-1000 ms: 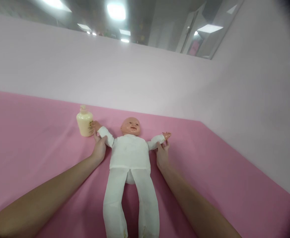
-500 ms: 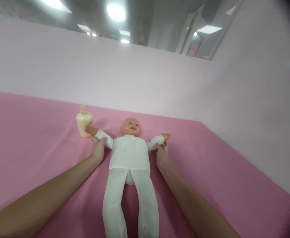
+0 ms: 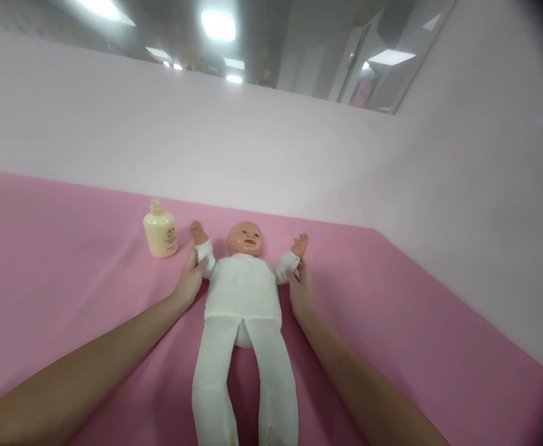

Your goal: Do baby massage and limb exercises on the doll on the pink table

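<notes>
A baby doll with a white cloth body lies on its back on the pink surface, its head away from me and its feet cut off by the lower edge of the view. My left hand is closed around the doll's arm on the left, fingers behind it and thumb in front. On the other side, my right hand grips the doll's other arm near the wrist. Both doll arms are bent up beside its head.
A cream pump bottle stands upright left of the doll. The pink padded surface meets a white wall at the back and right. Above that wall, a mirror or glass panel shows bright ceiling lights.
Both doll arms have swung from spread outward to raised nearer the head, my hands moving inward with them. The bottle, partly covered before by the doll's hand, now shows fully.
</notes>
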`<state>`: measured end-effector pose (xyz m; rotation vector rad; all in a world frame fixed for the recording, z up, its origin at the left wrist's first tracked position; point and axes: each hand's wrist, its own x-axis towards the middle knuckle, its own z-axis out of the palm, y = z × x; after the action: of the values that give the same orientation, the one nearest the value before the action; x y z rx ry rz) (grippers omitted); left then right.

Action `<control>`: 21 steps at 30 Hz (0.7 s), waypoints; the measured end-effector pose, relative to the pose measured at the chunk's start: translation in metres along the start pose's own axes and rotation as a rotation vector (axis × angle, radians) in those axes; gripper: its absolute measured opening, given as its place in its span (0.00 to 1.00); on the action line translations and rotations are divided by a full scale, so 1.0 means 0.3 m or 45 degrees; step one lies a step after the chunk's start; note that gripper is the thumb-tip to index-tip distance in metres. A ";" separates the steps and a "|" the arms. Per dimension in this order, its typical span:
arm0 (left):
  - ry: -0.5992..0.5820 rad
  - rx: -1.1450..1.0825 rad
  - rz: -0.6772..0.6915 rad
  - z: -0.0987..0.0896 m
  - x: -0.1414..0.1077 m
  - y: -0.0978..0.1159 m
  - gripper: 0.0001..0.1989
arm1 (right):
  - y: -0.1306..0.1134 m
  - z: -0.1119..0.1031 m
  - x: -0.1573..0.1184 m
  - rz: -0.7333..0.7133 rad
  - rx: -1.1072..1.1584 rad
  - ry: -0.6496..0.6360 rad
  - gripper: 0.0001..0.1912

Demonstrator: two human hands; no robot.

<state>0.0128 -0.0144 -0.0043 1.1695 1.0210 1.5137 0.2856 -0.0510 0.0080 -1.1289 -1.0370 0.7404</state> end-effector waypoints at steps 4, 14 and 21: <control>-0.296 0.350 0.261 0.015 -0.014 0.010 0.23 | -0.022 0.009 -0.015 -0.092 -0.200 -0.234 0.24; -0.326 0.593 0.446 0.020 -0.022 0.017 0.23 | -0.036 0.014 -0.032 -0.130 -0.322 -0.298 0.20; 0.059 0.264 0.086 0.007 -0.011 0.008 0.19 | 0.014 0.001 -0.003 0.023 -0.077 -0.008 0.25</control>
<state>0.0146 -0.0180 -0.0021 1.3291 1.2030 1.5208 0.2850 -0.0505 0.0037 -1.1895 -1.0620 0.7314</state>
